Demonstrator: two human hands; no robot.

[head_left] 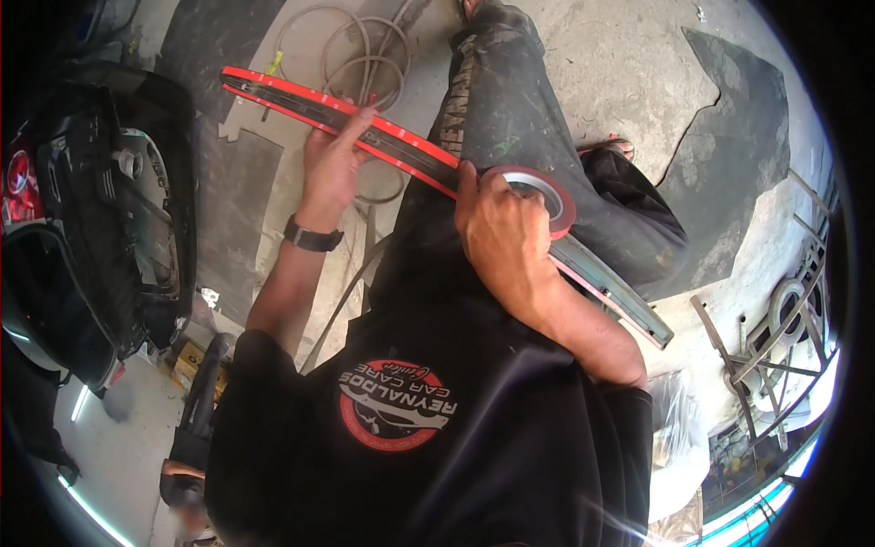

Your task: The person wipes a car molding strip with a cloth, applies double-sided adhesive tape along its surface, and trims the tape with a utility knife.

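A long narrow car trim piece (pixel 319 113), edged with red tape lines, slants across my lap from the upper left toward the lower right. My left hand (pixel 335 159), with a black watch on the wrist, grips its middle, the thumb lying over the inner face. Farther along, my right hand (pixel 503 228) is closed around a roll of red tape (pixel 563 205) with a pale core, its thumb and fingers pressing at the trim's edge. The trim's far end (pixel 629 305) sticks out beyond the right forearm. My right hand hides part of the roll and of the trim.
At the left stands a black car rear part (pixel 105 210) with a red tail light (pixel 20 178). A coiled hose (pixel 365 55) lies on the floor, with dark mats (pixel 729 155) around. Metal racks (pixel 775 365) are at the right; another person (pixel 187 465) is at lower left.
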